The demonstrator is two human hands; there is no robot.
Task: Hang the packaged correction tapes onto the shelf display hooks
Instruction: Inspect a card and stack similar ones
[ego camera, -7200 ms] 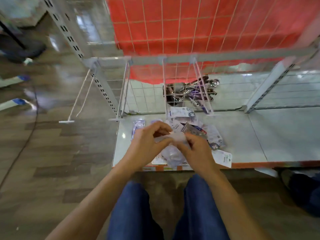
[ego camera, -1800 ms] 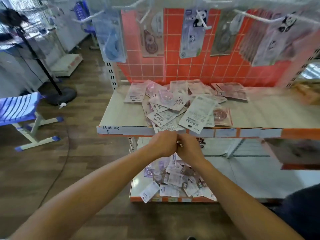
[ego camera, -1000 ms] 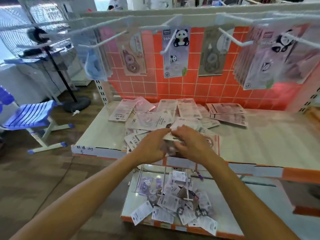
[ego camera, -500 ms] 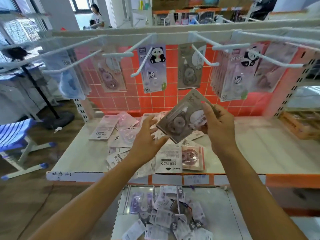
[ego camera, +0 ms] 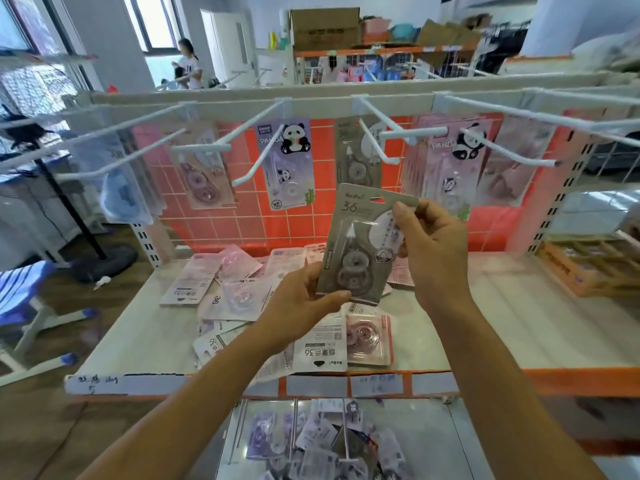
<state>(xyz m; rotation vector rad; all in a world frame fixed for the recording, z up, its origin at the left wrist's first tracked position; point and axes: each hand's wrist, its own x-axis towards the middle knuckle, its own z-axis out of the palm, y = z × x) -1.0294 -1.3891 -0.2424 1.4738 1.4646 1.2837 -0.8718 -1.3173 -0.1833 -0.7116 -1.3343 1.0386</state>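
A grey packaged correction tape (ego camera: 360, 244) marked 36 is held upright in front of the shelf. My left hand (ego camera: 301, 303) pinches its bottom edge and my right hand (ego camera: 429, 244) grips its right side. Its hang hole sits just below a white display hook (ego camera: 377, 143), on which a matching grey pack (ego camera: 356, 150) hangs. Panda packs (ego camera: 287, 164) and other tapes hang on neighbouring hooks against the orange grid wall. A pile of loose packs (ego camera: 242, 292) lies on the white shelf (ego camera: 138, 334).
Long bare white hooks (ego camera: 138, 154) stick out toward me at head height on both sides. A lower shelf (ego camera: 426, 441) holds more loose packs. A blue stool (ego camera: 24, 299) and a fan stand are at the left. A wooden crate (ego camera: 595, 268) sits at the right.
My view rose from the lower shelf to the hook row. Both hands lifted one grey pack from the pile, and it turned from tilted to upright as my left hand took its bottom edge.
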